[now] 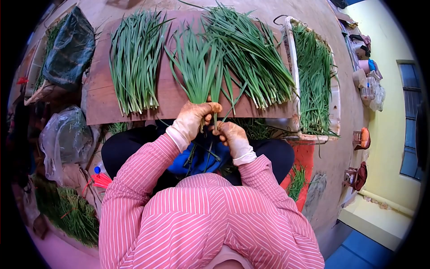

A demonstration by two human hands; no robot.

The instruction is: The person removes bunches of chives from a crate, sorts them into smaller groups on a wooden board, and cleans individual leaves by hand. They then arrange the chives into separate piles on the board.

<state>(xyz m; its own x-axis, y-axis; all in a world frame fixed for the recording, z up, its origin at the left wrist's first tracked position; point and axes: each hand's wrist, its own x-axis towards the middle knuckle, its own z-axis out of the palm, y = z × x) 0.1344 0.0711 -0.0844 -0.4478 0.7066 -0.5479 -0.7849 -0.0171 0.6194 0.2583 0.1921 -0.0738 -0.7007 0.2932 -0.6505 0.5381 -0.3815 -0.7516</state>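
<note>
My left hand (193, 117), in a soiled pale glove, grips the base of a fanned bunch of green chives (197, 67) held upright over the wooden board (101, 96). My right hand (230, 136), gloved too, pinches a few chive stems just below that bunch, close to the left hand. Two more piles of chives lie on the board: one on the left (134, 58), one on the right (251, 54). Pink striped sleeves cover both arms.
A white crate (292, 58) full of chives stands to the right of the board. A dark bag (69, 49) and clear plastic bags (62, 139) lie to the left. More chives (74, 213) and red ties (101, 179) sit lower left. A red tub (304, 161) is by my right knee.
</note>
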